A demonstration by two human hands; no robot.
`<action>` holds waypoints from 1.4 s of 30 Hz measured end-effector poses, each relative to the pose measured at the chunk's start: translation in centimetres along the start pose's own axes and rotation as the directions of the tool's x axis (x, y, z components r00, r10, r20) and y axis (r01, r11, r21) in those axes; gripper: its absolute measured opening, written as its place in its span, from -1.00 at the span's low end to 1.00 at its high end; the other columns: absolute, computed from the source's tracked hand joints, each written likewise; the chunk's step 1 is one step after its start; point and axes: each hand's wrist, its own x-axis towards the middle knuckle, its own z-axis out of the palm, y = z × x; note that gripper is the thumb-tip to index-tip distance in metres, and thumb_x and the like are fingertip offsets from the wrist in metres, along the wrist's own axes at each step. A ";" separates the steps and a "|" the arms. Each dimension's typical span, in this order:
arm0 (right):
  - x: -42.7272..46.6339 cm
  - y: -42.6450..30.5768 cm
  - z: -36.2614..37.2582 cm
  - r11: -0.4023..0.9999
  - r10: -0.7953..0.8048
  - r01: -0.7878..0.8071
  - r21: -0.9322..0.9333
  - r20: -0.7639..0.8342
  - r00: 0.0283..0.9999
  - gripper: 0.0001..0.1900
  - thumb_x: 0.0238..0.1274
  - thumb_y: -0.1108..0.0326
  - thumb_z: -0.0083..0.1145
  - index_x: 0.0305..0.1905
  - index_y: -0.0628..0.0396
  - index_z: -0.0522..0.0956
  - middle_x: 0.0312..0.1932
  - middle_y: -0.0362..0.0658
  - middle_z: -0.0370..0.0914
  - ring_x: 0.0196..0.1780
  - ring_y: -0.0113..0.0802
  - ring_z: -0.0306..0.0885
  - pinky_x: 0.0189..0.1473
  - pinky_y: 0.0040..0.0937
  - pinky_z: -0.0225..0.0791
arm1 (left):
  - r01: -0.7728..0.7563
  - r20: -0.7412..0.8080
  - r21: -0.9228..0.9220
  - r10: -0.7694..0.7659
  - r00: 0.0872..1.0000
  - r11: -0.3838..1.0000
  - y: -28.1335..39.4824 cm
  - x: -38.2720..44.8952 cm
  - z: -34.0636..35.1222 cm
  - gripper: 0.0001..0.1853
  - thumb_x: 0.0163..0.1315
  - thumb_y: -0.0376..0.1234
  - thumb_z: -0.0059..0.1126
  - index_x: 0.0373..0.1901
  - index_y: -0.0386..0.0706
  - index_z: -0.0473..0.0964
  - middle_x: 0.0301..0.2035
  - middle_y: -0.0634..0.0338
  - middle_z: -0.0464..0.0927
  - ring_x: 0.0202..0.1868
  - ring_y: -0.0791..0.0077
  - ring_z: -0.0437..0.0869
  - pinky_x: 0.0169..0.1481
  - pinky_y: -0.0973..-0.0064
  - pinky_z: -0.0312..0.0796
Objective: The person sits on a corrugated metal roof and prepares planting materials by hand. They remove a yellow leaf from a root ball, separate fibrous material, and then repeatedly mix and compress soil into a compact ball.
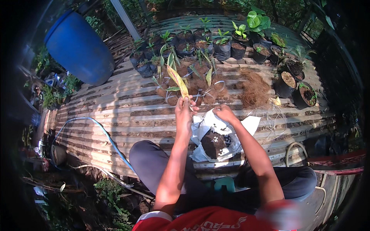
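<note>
My left hand (184, 107) grips the base of a long yellow-green leaf (177, 80), which points up and away from me. It looks like a snake plant leaf with reddish streaks. My right hand (225, 113) pinches the upper rim of a white plastic sack (199, 154), folded open in front of my legs. Dark soil (213, 144) fills the sack's middle. Just beyond my left hand, several coconut-fibre balls (209, 96) tied with pale string hold upright variegated leaves.
A heap of loose brown coconut fibre (254, 88) lies to the right, with pale plastic strings (274, 124) nearer me. Potted plants (222, 49) line the back of the corrugated sheet (138, 111). A blue barrel (79, 47) and a blue hose (108, 135) are at left.
</note>
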 end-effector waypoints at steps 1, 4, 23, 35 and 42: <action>-0.6 -0.1 -0.8 1.000 0.010 -0.010 -0.004 -0.021 1.000 -0.51 0.01 0.10 0.17 -0.04 0.28 0.61 -0.10 0.18 0.62 0.03 -0.09 0.60 0.11 -0.30 0.36 | 0.076 -0.059 0.152 -0.068 0.996 0.985 -1.0 0.6 -0.3 -0.69 0.42 -0.21 -0.08 -0.02 -0.25 0.45 -0.34 0.16 0.55 -0.39 0.44 0.61 -0.30 0.49 0.40; -2.0 0.3 -2.3 0.999 0.002 0.000 0.032 -0.064 0.998 -0.55 0.03 0.12 0.16 -0.08 0.28 0.62 -0.15 0.13 0.64 -0.03 -0.14 0.61 0.06 -0.31 0.37 | 0.128 -0.178 0.512 -0.041 0.983 0.849 -4.9 2.0 -1.9 -0.65 0.31 -0.23 -0.04 -0.05 -0.32 0.45 -0.28 -0.07 0.60 -0.25 0.10 0.65 -0.15 0.26 0.43; -5.7 5.7 -0.2 0.973 -0.170 0.233 -0.010 -0.713 0.681 -0.69 0.20 0.14 0.18 -0.33 0.23 0.55 -0.51 0.00 0.47 -0.36 -0.04 0.45 -0.20 -0.17 0.34 | -0.032 0.025 0.999 -0.301 0.953 -0.017 -14.6 2.6 -10.0 -0.46 0.10 -0.04 0.23 -0.16 -0.38 0.59 -0.09 -0.28 0.57 0.01 -0.09 0.60 0.14 0.16 0.44; -16.3 12.8 12.1 0.813 0.560 -0.438 0.383 -0.720 0.410 -0.45 -0.06 0.20 0.44 -0.08 0.16 0.31 -0.11 0.10 0.33 0.09 0.08 0.30 0.14 -0.08 0.18 | -0.112 0.141 0.987 -0.301 0.943 0.113 -13.1 1.5 -9.0 -0.49 0.40 -0.08 -0.20 0.20 -0.22 0.38 0.09 -0.26 0.46 0.12 -0.21 0.48 0.25 0.08 0.31; -14.3 14.3 10.0 0.626 0.751 -0.303 0.719 -0.451 0.482 -0.27 0.04 0.24 0.35 0.20 0.45 0.24 0.12 0.26 0.41 0.19 0.02 0.41 0.22 -0.20 0.22 | -0.096 0.116 0.990 -0.215 0.970 0.102 -12.6 -0.2 -7.9 -0.56 0.43 -0.11 -0.23 0.11 -0.24 0.38 -0.02 -0.27 0.52 0.07 -0.25 0.50 0.16 -0.01 0.34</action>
